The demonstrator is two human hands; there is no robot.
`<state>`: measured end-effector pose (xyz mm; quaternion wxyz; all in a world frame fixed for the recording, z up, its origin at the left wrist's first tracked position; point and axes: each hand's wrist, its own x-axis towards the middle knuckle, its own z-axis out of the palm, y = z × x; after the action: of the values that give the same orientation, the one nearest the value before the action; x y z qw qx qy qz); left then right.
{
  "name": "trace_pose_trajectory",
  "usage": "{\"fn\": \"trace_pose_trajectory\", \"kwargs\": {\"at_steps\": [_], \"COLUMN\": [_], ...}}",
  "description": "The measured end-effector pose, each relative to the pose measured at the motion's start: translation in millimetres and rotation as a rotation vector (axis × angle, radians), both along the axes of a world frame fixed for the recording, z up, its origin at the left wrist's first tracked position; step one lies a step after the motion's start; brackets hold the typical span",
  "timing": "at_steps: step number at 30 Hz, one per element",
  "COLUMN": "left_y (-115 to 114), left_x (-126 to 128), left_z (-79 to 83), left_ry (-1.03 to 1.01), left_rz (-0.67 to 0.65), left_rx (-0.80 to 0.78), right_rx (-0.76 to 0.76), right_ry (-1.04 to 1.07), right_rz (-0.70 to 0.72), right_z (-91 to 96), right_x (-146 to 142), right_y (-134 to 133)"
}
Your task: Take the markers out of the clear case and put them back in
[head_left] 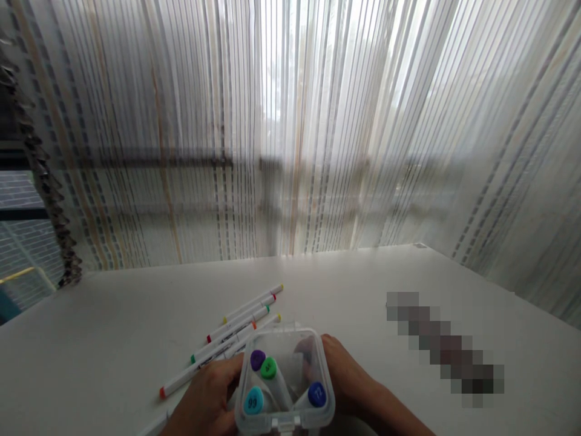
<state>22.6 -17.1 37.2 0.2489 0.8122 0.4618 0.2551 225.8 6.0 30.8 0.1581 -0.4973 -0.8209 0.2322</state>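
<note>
A clear plastic box (285, 339) stands upright on the white table (113, 327) at the bottom centre. Inside it are several markers with coloured caps: purple (257, 360), green (269, 367), teal (254, 401) and blue (316, 394). My left hand (206, 399) presses against the box's left side with fingers curled. On the box's right wall my right hand (349, 378) wraps round it, so both hands hold the box. Several white markers (236, 330) lie loose on the table just behind and left of the box.
A sheer striped curtain (290, 133) hangs behind the table's far edge. A blurred-out patch (445, 348) lies on the table to the right. A window with a dark frame (22, 212) shows at the far left.
</note>
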Motion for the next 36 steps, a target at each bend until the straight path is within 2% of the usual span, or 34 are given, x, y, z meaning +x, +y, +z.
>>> {"fn": "trace_pose_trajectory", "kwargs": {"at_steps": [18, 36], "left_y": [-1.6, -2.8], "left_x": [0.9, 1.3], "left_z": [6.7, 6.2], "left_ry": [-0.001, -0.028], "left_rz": [-0.024, -0.028], "left_rx": [-0.027, -0.051], "right_rx": [-0.004, -0.009], "right_ry": [0.01, 0.017], "right_rz": [0.008, 0.008], "right_z": [0.4, 2.2], "right_x": [-0.2, 0.8], "right_y": [0.5, 0.1]}}
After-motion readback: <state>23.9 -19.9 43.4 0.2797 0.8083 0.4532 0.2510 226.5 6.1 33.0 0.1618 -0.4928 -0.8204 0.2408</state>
